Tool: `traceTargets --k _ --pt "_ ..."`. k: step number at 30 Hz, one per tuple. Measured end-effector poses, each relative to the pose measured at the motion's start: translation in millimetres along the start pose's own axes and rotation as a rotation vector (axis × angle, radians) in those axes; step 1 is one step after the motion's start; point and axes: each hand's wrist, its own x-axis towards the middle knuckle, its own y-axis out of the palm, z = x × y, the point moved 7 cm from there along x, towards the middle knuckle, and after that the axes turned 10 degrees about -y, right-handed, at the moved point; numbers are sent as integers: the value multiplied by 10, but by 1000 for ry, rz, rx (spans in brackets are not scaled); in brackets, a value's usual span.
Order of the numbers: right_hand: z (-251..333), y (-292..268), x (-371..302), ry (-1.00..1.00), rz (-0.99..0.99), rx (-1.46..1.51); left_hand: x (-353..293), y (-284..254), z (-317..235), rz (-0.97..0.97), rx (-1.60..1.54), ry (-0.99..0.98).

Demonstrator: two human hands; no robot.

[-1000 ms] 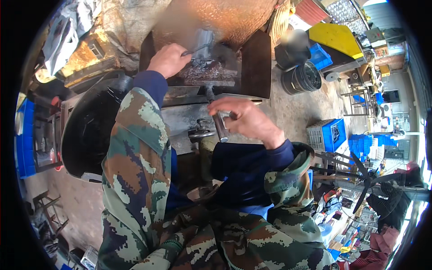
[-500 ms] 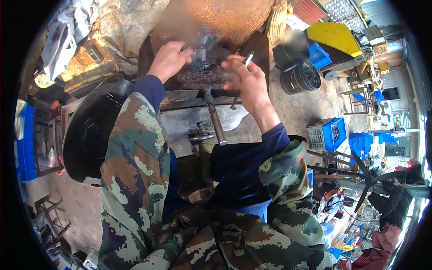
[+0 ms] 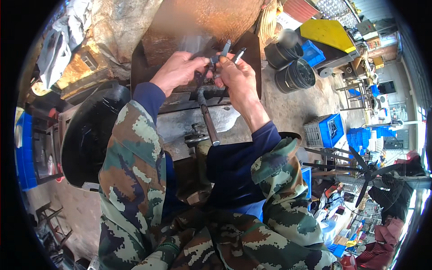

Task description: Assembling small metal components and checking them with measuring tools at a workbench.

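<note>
My left hand [image 3: 177, 73] is closed in a pinch, its thumb and finger on a small dark-grey metal piece [image 3: 214, 60]. Close beside it, my right hand [image 3: 241, 82] is curled around a slim tool with a silvery, dark-tipped upper end [image 3: 238, 55]. The tool's dark lower end pokes out below the fingers. A grey ridged strip [image 3: 226, 47] rises between the hands; whether it belongs to the metal piece or the tool I cannot tell. Both hands are above a dark metal work surface [image 3: 252, 56]. Fingers hide much of what they hold.
A metal rod [image 3: 209, 123] juts from the work surface toward me, above a small handwheel [image 3: 196, 138]. A large black curved shell [image 3: 87, 139] stands at left. Black buckets [image 3: 294, 76], a blue crate [image 3: 332, 128] and a fan [image 3: 368, 174] are at right. Brown sheeting [image 3: 211, 18] hangs behind.
My hands have come together: the left moved right, and the right moved left with the slim tool. The small metal piece now shows between them. The whole view shifted slightly.
</note>
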Motion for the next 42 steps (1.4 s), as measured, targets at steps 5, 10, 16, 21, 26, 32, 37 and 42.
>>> traceTargets --k 5,10,16,21,26,32,37,42 --pt "44 -2 -63 24 5 30 55 -438 33 -190 56 25" --pt "42 -253 -81 31 3 24 437 -659 407 -284 232 -100" --pt "81 -282 -97 -6 -19 -33 538 -628 528 -217 423 -11" --pt "87 -227 -84 -16 -3 -43 570 -682 530 -205 457 186" --pt "137 -327 -66 -32 -50 -21 623 -583 554 -142 382 221" --pt "216 -375 -62 -9 -86 -24 608 -664 550 -120 308 183" --pt "239 -366 -141 24 -63 67 469 -590 443 -150 443 307" --pt "259 -371 -119 34 -82 118 364 -512 269 -160 615 281"
